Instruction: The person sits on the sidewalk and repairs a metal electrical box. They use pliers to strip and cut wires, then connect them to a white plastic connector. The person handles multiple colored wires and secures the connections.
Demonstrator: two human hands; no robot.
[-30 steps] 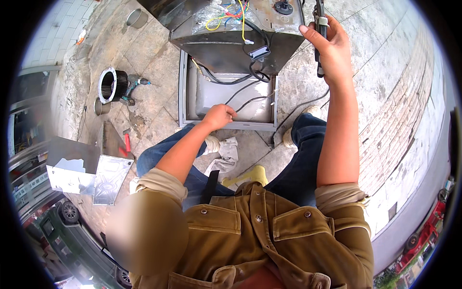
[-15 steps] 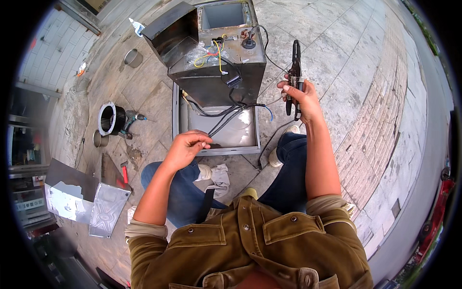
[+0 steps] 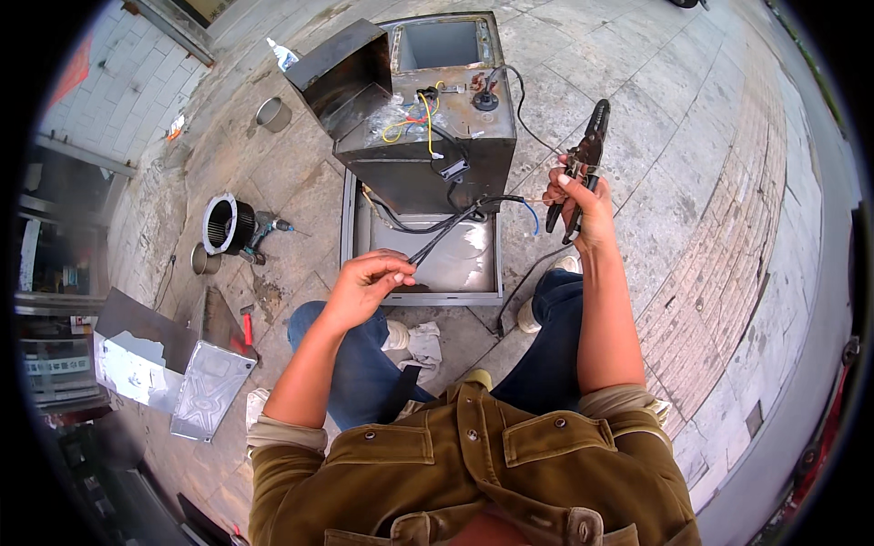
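My left hand (image 3: 373,282) pinches dark cables (image 3: 432,240) above the front of a shallow grey metal tray (image 3: 499,282). The cables run up to the right, where a short blue wire (image 3: 533,217) hangs beside my right hand (image 3: 583,205). My right hand is closed on black-handled pliers (image 3: 596,127), held upright; thin wire lies by its fingertips, but I cannot tell whether they grip it. Behind the tray is a dark metal appliance (image 3: 410,182) with a raised lid (image 3: 337,64), loose yellow wires (image 3: 430,136) and a square opening (image 3: 439,44) on top.
To my left lie a round black fan housing (image 3: 228,226), a drill (image 3: 264,235), metal cans (image 3: 271,115), sheet panels (image 3: 141,350) and a red-handled tool (image 3: 246,328). A spray bottle (image 3: 280,55) stands farther back. A white rag (image 3: 423,346) lies between my legs.
The view has shifted, showing more of the appliance. My right hand with the pliers has come lower and inward. My left hand has drawn the cables up from the tray.
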